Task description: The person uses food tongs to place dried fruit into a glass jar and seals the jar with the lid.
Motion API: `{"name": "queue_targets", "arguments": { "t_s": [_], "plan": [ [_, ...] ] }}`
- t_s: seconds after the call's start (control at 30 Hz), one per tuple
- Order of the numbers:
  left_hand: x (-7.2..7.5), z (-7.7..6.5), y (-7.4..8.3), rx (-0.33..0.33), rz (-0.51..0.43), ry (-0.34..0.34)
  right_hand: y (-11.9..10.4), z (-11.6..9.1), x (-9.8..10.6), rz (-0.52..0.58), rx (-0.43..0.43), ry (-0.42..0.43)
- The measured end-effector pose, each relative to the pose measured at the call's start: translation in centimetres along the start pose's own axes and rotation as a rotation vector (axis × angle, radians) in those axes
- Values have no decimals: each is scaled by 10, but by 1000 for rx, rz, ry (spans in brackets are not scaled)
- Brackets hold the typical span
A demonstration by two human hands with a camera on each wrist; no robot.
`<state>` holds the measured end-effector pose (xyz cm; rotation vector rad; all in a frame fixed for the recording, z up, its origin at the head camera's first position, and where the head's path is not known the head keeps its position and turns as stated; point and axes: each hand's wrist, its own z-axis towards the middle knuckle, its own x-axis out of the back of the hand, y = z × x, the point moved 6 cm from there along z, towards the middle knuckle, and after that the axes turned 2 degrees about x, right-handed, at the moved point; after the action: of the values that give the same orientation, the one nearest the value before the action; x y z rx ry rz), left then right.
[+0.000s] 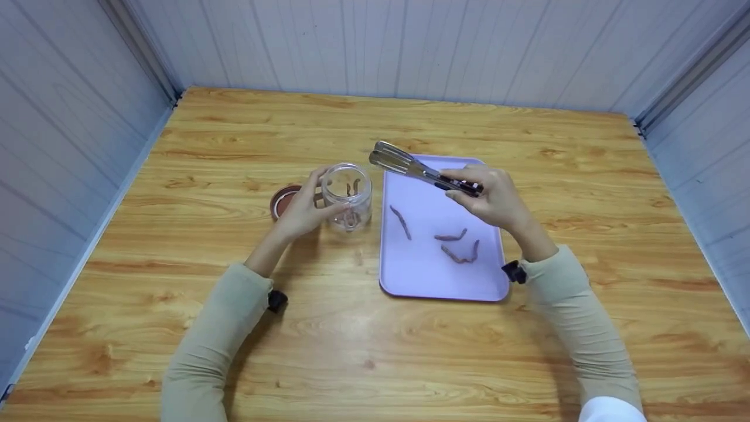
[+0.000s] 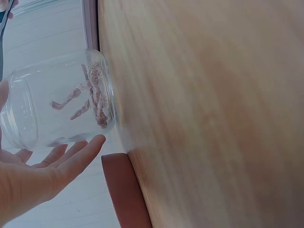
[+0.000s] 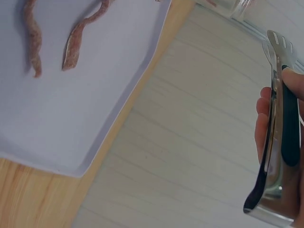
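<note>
A clear jar stands uncovered on the table, several reddish-brown dried strips lying at its bottom. My left hand holds it from the left side, thumb across the front and fingers behind. Metal tongs with dark grips are in my right hand, above the far part of a lilac tray. Their slotted tips point left toward the jar's mouth and sit close together with nothing seen between them. On the tray lie three strips, one alone at the left and two at the right.
A reddish-brown lid lies on the wooden table just left of the jar, partly behind my left hand. The tray's raised rim runs close to the jar's right side. Pale panel walls enclose the back and both sides.
</note>
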<state>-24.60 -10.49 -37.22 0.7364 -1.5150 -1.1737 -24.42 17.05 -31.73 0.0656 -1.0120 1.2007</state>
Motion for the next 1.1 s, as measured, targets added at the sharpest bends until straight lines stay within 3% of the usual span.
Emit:
{"name": "queue_targets", "arguments": {
  "t_s": [0.47,1.1],
  "plan": [
    [1,0,1,-13,0,-7,20,-34,18,-52,-124,-23],
    [1,-1,0,1,28,-8,29,-68,7,-77,-185,-109]
  ]
}}
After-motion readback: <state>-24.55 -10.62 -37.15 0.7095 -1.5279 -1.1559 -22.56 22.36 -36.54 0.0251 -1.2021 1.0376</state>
